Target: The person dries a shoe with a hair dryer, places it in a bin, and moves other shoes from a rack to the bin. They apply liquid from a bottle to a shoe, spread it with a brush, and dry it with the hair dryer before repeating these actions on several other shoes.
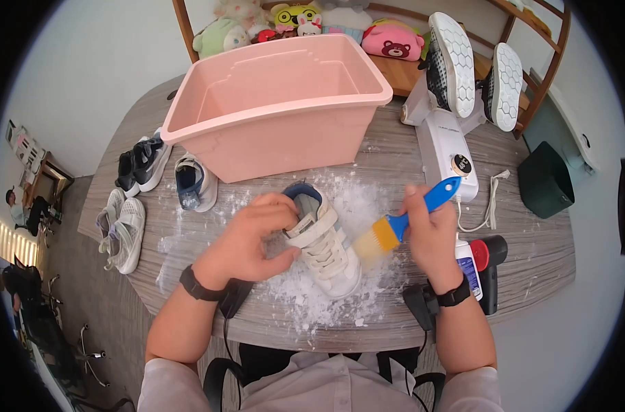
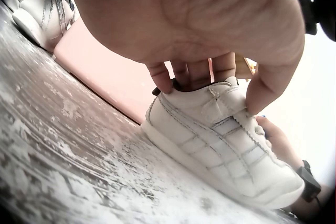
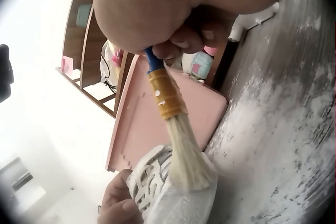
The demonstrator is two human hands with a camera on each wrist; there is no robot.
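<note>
A white shoe [image 1: 322, 250] with laces and a strap sits on the powder-dusted table, toe toward the person. My left hand [image 1: 249, 237] holds it at the ankle opening; in the left wrist view the fingers [image 2: 197, 71] reach over the collar and the thumb lies by the strap. A paintbrush [image 1: 395, 226] with a blue handle and orange ferrule is gripped in my right hand [image 1: 430, 237]. In the right wrist view, its pale bristles [image 3: 189, 163] lie against the side of the shoe's toe. The handle is partly hidden by that hand.
Behind the shoe stands a large pink bin [image 1: 278, 144]. Left of it are a second white shoe [image 1: 195, 184] and other pairs. At right are a shoe dryer [image 1: 446, 147] bearing two shoes, a white bottle [image 1: 467, 268] and a black-and-red object [image 1: 491, 264]. White powder [image 1: 298, 299] surrounds the shoe.
</note>
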